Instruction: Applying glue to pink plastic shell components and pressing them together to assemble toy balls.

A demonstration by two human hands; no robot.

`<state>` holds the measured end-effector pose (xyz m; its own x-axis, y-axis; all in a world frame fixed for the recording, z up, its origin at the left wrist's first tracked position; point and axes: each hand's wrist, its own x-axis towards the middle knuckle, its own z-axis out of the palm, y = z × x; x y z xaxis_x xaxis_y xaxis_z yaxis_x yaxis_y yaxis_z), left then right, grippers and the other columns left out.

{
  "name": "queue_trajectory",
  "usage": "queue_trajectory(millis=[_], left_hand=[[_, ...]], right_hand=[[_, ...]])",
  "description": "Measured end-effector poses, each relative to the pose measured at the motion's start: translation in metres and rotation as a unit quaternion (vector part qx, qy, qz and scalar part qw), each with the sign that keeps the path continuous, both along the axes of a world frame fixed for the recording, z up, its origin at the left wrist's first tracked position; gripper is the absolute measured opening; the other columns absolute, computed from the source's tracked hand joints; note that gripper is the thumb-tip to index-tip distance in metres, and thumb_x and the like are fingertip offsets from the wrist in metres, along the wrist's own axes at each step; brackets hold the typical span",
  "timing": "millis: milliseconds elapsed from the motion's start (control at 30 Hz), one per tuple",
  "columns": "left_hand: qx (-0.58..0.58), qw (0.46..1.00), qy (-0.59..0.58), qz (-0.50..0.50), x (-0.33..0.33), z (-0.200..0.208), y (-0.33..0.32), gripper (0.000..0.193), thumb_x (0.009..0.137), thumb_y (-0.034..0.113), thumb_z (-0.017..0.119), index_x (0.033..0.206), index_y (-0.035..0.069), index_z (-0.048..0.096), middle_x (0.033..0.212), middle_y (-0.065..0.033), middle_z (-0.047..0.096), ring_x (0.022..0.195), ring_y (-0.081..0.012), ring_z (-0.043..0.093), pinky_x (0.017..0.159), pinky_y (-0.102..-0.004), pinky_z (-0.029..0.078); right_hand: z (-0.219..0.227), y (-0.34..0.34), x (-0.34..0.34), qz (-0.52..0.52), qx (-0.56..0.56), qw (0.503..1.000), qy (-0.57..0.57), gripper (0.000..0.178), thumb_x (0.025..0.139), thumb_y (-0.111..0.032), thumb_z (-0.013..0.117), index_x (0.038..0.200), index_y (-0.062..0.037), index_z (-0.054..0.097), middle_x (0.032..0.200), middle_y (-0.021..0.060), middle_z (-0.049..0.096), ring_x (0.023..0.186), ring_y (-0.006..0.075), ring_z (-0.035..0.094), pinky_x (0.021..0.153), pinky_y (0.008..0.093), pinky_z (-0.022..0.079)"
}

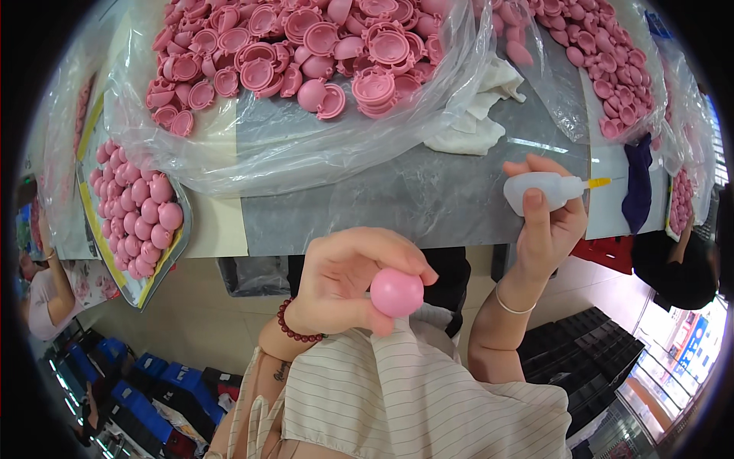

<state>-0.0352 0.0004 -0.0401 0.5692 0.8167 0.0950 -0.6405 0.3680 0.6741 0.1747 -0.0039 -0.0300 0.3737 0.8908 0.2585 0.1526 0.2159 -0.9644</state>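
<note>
Between the thumb and fingers of my left hand (348, 275) is a smooth pink plastic ball (397, 293), held just off the table's near edge. My right hand (552, 218) is wrapped round a translucent white squeeze bottle (535, 191). Its yellow nozzle (598, 183) points to the right, with a thin tip at the end. The bottle is tilted nearly flat above the table, well apart from the ball.
Loose pink half shells (321, 38) lie heaped on clear plastic sheeting (306, 164) across the grey table (336, 206). A tray (183, 229) of pink balls (138, 210) stands at left. Beside the heap are a white cloth (466, 130) and, farther right, a dark purple cloth (637, 183). People sit at both sides.
</note>
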Motion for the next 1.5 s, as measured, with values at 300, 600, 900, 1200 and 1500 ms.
queue_trajectory(millis=[300, 600, 900, 1200, 1500], left_hand=[[0.153, 0.981, 0.114, 0.045, -0.009, 0.013, 0.001, 0.04, 0.059, 0.023, 0.077, 0.084, 0.0, 0.056, 0.076, -0.0136, 0.058, 0.073, -0.0235, 0.056, 0.066, -0.0347, 0.048], [0.298, 0.542, 0.591, 0.518, -0.102, 0.031, 0.035, 0.023, 0.073, 0.007, 0.06, 0.094, -0.002, 0.055, 0.093, -0.008, 0.058, 0.081, -0.0146, 0.053, 0.071, -0.0258, 0.042], [0.314, 0.343, 0.774, 0.43, -0.168, 0.021, 0.046, 0.027, 0.081, 0.012, 0.05, 0.104, -0.002, 0.052, 0.105, -0.0137, 0.055, 0.101, -0.0266, 0.049, 0.088, -0.0331, 0.035], [0.428, 0.424, 0.743, 0.292, -0.1, 0.039, 0.069, 0.031, 0.08, 0.022, 0.05, 0.103, 0.001, 0.055, 0.111, -0.0141, 0.051, 0.114, -0.0315, 0.037, 0.095, -0.0397, 0.026], [0.452, 0.372, 0.753, 0.299, -0.097, 0.036, 0.073, 0.028, 0.072, 0.022, 0.06, 0.092, 0.003, 0.059, 0.095, -0.0094, 0.058, 0.1, -0.0268, 0.047, 0.082, -0.0366, 0.033]], right_hand=[[0.001, -0.003, -0.003, -0.004, -0.028, 0.999, -0.016, 0.028, 0.074, -0.01, 0.061, 0.096, 0.0057, 0.053, 0.082, 0.0134, 0.061, 0.076, 0.0132, 0.056, 0.068, 0.0215, 0.043], [-0.001, -0.006, 0.002, -0.008, -0.024, 0.999, -0.042, 0.03, 0.074, -0.016, 0.06, 0.095, 0.0044, 0.054, 0.079, 0.0125, 0.061, 0.072, 0.0118, 0.056, 0.065, 0.0208, 0.042], [-0.001, -0.004, -0.001, -0.005, -0.023, 0.999, -0.041, 0.03, 0.075, -0.017, 0.059, 0.095, 0.004, 0.054, 0.078, 0.0121, 0.061, 0.072, 0.0128, 0.057, 0.064, 0.0212, 0.042], [-0.003, -0.006, 0.0, 0.002, -0.02, 0.999, -0.037, 0.03, 0.075, -0.017, 0.058, 0.096, 0.0051, 0.053, 0.078, 0.0136, 0.061, 0.073, 0.0146, 0.057, 0.067, 0.0225, 0.042], [-0.001, -0.006, 0.001, -0.027, 0.01, 0.998, -0.057, 0.032, 0.075, -0.021, 0.058, 0.094, 0.0051, 0.053, 0.077, 0.0137, 0.06, 0.069, 0.0139, 0.056, 0.063, 0.0227, 0.043]])
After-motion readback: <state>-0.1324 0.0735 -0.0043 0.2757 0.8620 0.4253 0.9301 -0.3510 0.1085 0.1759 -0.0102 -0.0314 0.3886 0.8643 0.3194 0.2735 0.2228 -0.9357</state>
